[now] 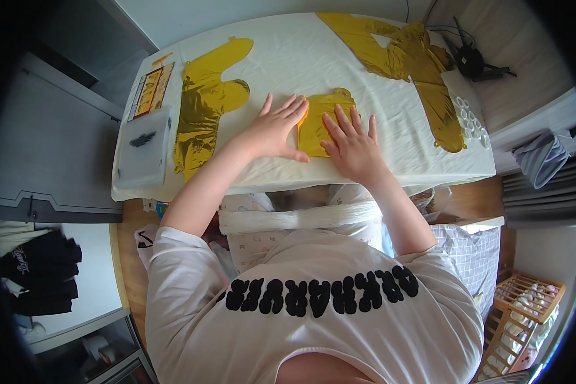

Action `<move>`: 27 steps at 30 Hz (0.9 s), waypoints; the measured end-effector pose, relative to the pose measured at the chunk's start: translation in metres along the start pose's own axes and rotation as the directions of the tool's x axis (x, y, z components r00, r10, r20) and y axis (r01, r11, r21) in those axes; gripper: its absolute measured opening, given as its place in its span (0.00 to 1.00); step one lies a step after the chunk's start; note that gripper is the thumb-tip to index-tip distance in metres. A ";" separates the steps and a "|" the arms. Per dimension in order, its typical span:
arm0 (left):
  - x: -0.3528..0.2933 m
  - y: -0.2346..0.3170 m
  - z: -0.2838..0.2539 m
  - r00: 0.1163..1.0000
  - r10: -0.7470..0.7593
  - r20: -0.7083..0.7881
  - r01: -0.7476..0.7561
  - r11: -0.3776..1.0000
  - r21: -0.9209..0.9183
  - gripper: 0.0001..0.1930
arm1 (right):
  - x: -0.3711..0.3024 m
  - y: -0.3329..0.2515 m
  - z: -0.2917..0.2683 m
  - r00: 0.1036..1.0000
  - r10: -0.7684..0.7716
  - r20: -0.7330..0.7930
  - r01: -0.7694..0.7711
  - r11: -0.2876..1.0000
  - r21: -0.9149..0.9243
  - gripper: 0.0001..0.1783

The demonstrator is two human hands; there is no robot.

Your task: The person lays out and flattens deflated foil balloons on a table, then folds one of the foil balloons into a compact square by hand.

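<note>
A folded gold foil balloon (pixel 313 134) lies near the front middle of the white-covered table. My left hand (pixel 276 129) is open with its fingers spread, fingertips touching the balloon's left edge. My right hand (pixel 357 146) rests flat and open on the balloon's right part, covering some of it. Left of them, a flattened gold foil balloon (pixel 201 105) with rounded lobes stretches from the table's back toward its front. More flattened gold foil (pixel 419 57) lies at the back right, with a long strip reaching toward the right edge.
A clear plastic box (pixel 146 168) holding something dark and a printed colourful sheet (pixel 152 88) lie at the table's left. Several small white rings (pixel 471 123) sit at the right edge, near a black device with antennas (pixel 472 62). A wooden slatted crib (pixel 525 304) stands at lower right.
</note>
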State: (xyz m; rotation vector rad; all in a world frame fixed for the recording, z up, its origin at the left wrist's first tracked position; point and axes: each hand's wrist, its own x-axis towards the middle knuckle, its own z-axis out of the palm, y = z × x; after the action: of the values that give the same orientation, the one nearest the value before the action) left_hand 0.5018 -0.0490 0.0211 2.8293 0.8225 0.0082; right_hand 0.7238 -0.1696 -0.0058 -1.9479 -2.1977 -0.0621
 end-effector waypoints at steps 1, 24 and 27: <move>0.000 0.001 -0.003 1.000 -0.008 0.013 0.008 1.000 0.028 0.70 | -0.001 0.000 0.000 1.000 -0.001 0.001 0.001 1.000 0.000 0.35; 0.012 0.047 0.048 0.958 -0.153 -0.243 0.171 0.984 0.055 0.37 | 0.009 0.001 -0.002 0.984 0.152 -0.098 -0.120 0.953 0.277 0.33; 0.014 0.047 0.044 0.958 -0.149 -0.247 0.167 0.985 0.051 0.38 | 0.016 0.000 -0.001 0.985 0.112 -0.134 -0.092 0.984 0.151 0.35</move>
State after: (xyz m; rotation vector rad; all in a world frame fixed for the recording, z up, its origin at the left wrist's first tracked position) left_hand 0.5412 -0.0890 -0.0140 2.8570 1.1204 0.3129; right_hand 0.7217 -0.1538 -0.0023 -1.9110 -1.9531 -0.0247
